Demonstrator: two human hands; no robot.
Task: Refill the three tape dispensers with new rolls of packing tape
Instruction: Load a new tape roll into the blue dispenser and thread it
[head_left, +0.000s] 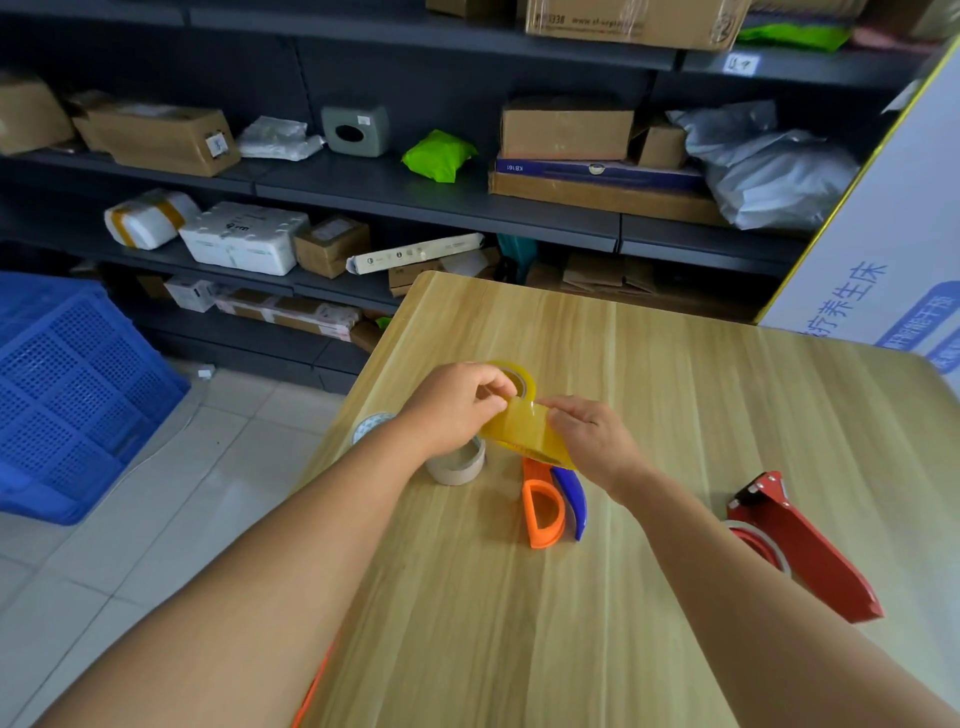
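Note:
Both hands hold a yellow roll of packing tape (524, 434) just above the wooden table (675, 374). My left hand (457, 402) pinches the roll's upper edge, and my right hand (597, 441) grips its right side. Behind it a second yellow roll (519, 375) shows partly. Under the hands lie an orange dispenser (543, 512) and a blue dispenser (571, 496), side by side. A red dispenser (800, 540) with a roll in it lies at the right. An empty cardboard core (460, 465) stands by my left wrist. A whitish roll (370, 425) sits near the table's left edge.
Dark shelves (415, 192) with boxes and parcels stand behind the table. A blue plastic crate (72, 395) rests on the tiled floor at the left. A large white printed box (893, 270) leans at the right. An orange strip (314, 686) runs along the table's near left edge.

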